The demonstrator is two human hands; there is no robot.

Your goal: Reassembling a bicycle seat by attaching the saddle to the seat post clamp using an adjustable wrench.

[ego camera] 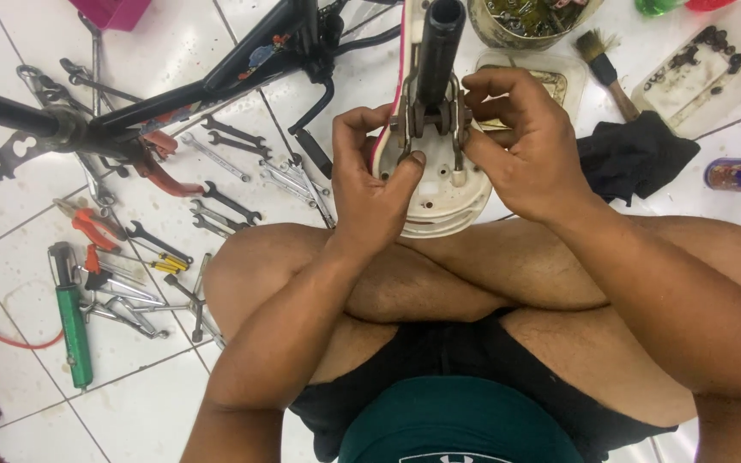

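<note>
crossed legs below, left hand (373, 184) and right hand (521, 146) both pinching saddle clamp (429, 116), fingers curled

Both hands raised over crossed legs, left hand (373, 176) and right hand (521, 146) fingers pinched inward.

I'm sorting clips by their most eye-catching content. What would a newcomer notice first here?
At centre top, the left hand and right hand grip an upturned white bicycle saddle at the clamp below its black seat post. To the left, wrenches and pliers lie scattered on the white tile floor beside a black bicycle frame.
</note>
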